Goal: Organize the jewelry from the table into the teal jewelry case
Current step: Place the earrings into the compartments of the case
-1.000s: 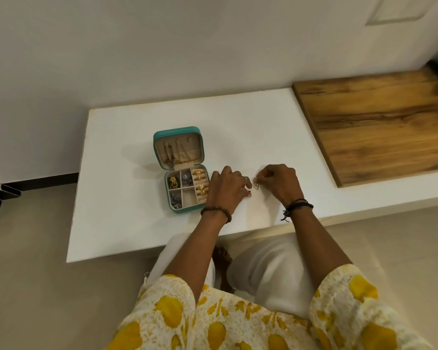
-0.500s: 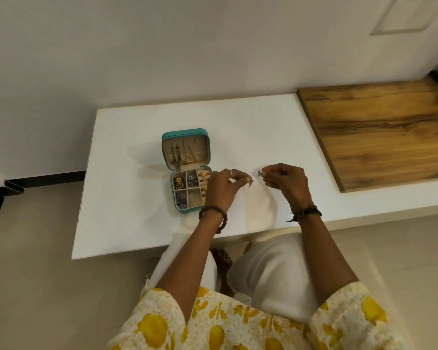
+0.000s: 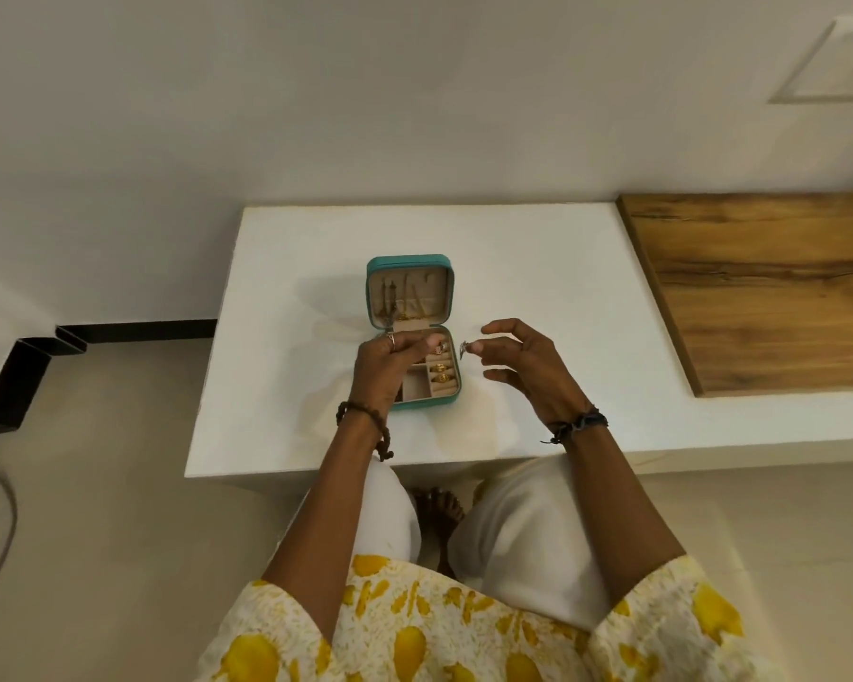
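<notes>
My right hand pinches a small silver piece at thumb and fingertip, other fingers spread, just off the right edge of the open teal jewelry case on the white table. My left hand hovers over the tray, fingers curled together near the ring rolls; can't tell whether it holds anything. Case lies directly left of the piece, long axis front to back, lid standing at the far side; the piece's own axis is too small to read.

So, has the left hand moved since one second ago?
Yes. The left hand went from the white table beside the teal jewelry case to over its tray.
</notes>
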A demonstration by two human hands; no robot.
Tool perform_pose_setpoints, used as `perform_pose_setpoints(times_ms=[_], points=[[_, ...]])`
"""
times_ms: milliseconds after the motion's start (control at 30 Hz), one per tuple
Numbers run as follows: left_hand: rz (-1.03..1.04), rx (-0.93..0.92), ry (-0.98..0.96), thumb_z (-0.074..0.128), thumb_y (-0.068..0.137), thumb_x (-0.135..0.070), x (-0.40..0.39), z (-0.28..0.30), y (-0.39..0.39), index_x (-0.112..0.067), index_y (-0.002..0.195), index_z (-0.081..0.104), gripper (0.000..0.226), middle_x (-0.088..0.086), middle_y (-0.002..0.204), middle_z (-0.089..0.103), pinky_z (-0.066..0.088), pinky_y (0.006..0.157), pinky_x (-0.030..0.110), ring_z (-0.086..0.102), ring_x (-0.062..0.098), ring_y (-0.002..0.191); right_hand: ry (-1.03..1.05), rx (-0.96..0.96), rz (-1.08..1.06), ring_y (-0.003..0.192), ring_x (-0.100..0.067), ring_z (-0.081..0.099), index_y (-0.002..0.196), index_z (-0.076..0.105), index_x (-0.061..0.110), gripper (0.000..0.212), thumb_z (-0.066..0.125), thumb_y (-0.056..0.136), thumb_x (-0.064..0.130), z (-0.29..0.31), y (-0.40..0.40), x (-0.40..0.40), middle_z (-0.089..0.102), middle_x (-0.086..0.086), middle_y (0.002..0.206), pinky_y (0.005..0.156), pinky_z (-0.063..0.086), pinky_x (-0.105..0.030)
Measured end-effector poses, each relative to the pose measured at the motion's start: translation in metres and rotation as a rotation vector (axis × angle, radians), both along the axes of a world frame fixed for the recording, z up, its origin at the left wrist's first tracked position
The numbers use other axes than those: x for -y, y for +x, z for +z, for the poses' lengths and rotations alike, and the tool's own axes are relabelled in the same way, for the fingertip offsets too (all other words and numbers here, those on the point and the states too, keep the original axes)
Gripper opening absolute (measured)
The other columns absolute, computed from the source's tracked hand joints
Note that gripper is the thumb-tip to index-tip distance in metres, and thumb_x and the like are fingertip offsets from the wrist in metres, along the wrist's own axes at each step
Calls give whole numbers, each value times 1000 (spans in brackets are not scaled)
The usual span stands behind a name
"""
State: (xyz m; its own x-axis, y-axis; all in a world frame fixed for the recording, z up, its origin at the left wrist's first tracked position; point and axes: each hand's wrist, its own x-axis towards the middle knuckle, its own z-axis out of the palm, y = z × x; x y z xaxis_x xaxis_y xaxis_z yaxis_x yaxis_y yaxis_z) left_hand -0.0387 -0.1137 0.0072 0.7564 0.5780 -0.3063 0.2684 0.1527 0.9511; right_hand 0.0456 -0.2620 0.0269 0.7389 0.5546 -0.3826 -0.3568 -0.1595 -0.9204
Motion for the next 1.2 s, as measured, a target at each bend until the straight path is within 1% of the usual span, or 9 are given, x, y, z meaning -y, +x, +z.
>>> perform_pose_setpoints(times_ms=[100,267,400,500,567,667,800,900,1200], points=[[3,-75,101,69,79,-10,-15,-6,-10,-5,95,70,18,6,86,68,48,83,26,61,17,84,-88,19,49,72,-8,58,97,56,16,18,65,84,8,0,-4,-14,66,-4,84,59,49,-16],[-33,-163,119,69,78,-10,-32,-11,-20,-1,96,70,20,18,99,69,46,95,36,60,21,91,-162,39,123,60,-1,61,95,53,14,22,67,82,5,-3,-10,-33,65,0,77,46,45,-11],[-112,-208,137,68,79,-11,-32,-14,-19,1,96,70,20,19,101,69,46,87,28,60,22,93,-261,156,166,68,-8,60,85,51,22,25,71,78,7,-10,-13,-42,68,0,77,42,41,-10],[-153,-240,142,67,80,-12,-31,-15,-16,-1,96,70,20,18,102,69,44,84,25,60,23,95,-324,225,183,69,-5,59,88,50,22,27,71,78,9,-14,-15,-45,68,-4,81,41,39,-8],[-177,-265,142,67,80,-13,-31,-15,-15,-1,95,71,20,18,103,69,43,85,25,58,21,93,-360,260,206,68,-2,56,95,49,18,29,71,78,9,-16,-16,-45,68,-3,83,42,37,-5],[-225,-312,208,65,82,-13,-29,-16,-14,0,96,70,20,17,101,68,40,71,16,57,22,90,-414,300,251,68,-2,55,104,48,13,35,71,78,10,-20,-18,-44,69,-5,87,50,39,-7],[-277,-394,420,65,82,-19,-28,-23,-12,-8,92,73,17,19,102,66,47,91,34,57,30,103,-460,400,294,81,-16,59,113,46,9,41,69,79,8,-24,-20,-45,72,-10,94,67,45,-20],[-311,-451,565,62,84,-21,-25,-22,-11,-13,95,72,17,17,105,61,44,90,36,49,29,108,-486,479,315,83,-21,61,113,45,8,40,67,80,9,-27,-21,-47,73,-11,95,74,46,-30],[-375,-437,695,60,86,-22,-26,-17,-12,-14,97,72,18,16,108,59,42,89,37,46,31,109,-503,523,347,81,-24,63,114,42,8,42,66,80,9,-31,-18,-47,72,-12,96,75,48,-33]])
